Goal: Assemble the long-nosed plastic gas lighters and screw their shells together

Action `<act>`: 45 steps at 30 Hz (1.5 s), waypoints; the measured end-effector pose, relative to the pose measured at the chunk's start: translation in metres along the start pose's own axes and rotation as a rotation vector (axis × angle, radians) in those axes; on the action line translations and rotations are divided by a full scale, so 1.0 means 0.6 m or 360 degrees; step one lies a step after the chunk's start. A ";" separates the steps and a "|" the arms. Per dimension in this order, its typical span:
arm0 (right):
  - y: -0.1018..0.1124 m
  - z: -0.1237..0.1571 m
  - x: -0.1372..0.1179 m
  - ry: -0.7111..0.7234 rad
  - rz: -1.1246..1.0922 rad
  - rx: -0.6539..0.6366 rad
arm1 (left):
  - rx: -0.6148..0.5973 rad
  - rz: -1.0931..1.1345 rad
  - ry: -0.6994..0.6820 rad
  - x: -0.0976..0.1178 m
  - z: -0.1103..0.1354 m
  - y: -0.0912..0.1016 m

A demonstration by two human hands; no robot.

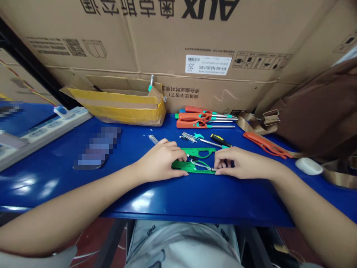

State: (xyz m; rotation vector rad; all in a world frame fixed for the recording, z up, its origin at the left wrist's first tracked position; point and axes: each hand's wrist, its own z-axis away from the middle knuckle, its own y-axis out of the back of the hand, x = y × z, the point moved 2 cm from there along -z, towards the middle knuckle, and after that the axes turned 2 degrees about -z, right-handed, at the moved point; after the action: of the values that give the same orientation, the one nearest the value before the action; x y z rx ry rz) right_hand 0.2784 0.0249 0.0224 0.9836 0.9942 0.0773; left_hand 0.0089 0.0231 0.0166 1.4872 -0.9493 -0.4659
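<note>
My left hand (164, 162) is closed on the left end of a green lighter casing half (192, 167), thumb along the near edge and fingers over the far one. A thin white wire (199, 163) runs inside this half. At its right end, my right hand (237, 163) pinches a small metal piece, mostly covered by the fingertips. Just beyond lies another green casing half (203, 152). Behind it are a metal tube (208, 141), a small teal part (198, 136) and a yellow-and-black screwdriver (220, 140). A clear, narrow part (153, 139) rests beyond my left hand.
Several orange lighters (192, 123) are piled at the back; an orange casing (267, 144) lies right. A yellow-taped carton (119, 111) stands back left, near a phone (97, 149) and power strip (41, 134). A white oval object (309, 166) and brown bag (320, 100) are right.
</note>
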 end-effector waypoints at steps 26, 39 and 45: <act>0.011 0.002 -0.010 0.0087 0.0291 0.0181 | -0.0024 0.0052 -0.0039 -0.003 0.002 -0.008; 0.006 0.002 -0.009 0.0017 0.0315 0.0178 | -0.0038 0.0284 0.0068 0.007 0.007 -0.020; 0.009 0.007 -0.007 -0.0074 0.0329 0.0082 | -0.0028 0.0306 0.0131 0.007 0.006 -0.023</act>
State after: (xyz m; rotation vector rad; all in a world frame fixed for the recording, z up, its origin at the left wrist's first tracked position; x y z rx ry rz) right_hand 0.2809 0.0231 0.0298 1.1287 0.8535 0.2006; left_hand 0.0124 0.0165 0.0039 1.3732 -1.0088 -0.2706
